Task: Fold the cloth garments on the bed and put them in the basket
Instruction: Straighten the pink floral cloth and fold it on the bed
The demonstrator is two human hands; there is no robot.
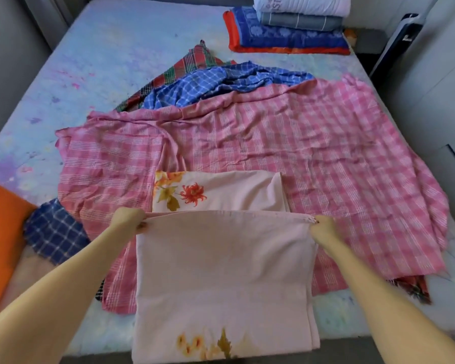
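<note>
A person's left hand [128, 219] and right hand [323, 228] each pinch, fingers closed, a top corner of a pale pink floral cloth [223, 271], lifted over a pink checked cloth [313, 153] spread across the bed [103, 48].

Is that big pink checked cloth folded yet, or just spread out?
Spread out. The pink checked cloth lies wrinkled across the bed, under the pale floral cloth.
</note>
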